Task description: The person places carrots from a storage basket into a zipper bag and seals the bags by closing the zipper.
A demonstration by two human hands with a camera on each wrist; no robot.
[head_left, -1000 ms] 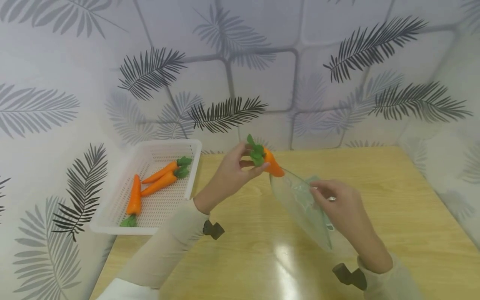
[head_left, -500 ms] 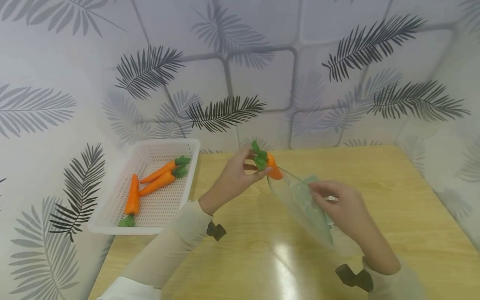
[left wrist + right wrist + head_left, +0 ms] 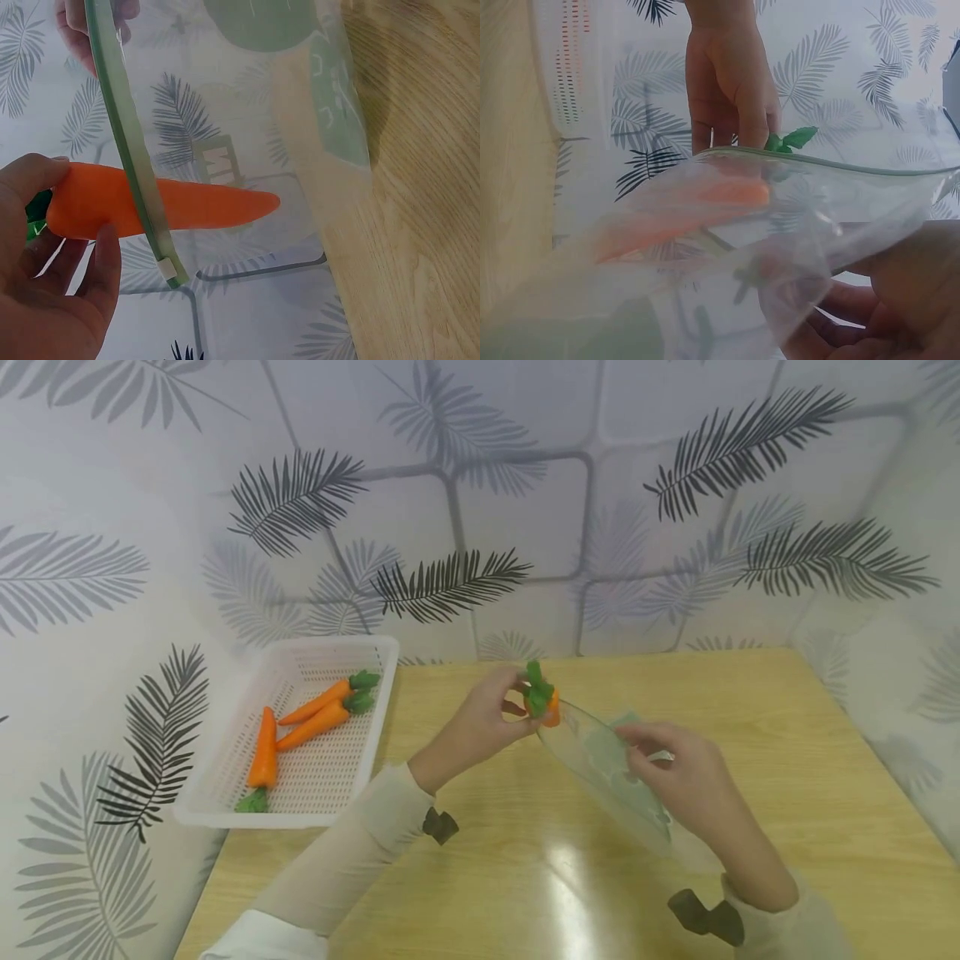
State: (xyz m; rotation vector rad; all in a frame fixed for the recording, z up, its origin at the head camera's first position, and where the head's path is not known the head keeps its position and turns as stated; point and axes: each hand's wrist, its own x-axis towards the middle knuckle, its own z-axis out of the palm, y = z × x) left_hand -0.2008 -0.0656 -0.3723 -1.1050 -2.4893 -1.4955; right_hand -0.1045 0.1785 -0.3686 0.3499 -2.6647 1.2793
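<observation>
My left hand (image 3: 487, 714) grips an orange carrot (image 3: 90, 199) near its leafy green top (image 3: 538, 689). The carrot's tip half lies inside a clear zip bag (image 3: 247, 142) with a green-edged mouth and a white slider. In the right wrist view the carrot (image 3: 697, 214) shows blurred through the bag's film. My right hand (image 3: 678, 772) pinches the bag (image 3: 600, 760) by its side and keeps it tilted above the table, the mouth facing left. Parts of the right fingers are hidden behind the film.
At the left stands a white perforated plastic basket (image 3: 386, 693) holding several carrots (image 3: 264, 752). The wooden table (image 3: 480, 860) ends at a wall (image 3: 517, 510) with a leaf pattern. Dark devices (image 3: 440, 825) are strapped to both wrists.
My left hand has moved a little right and down, sliding the carrot deeper into the bag. My right hand stays nearly in place on the bag.
</observation>
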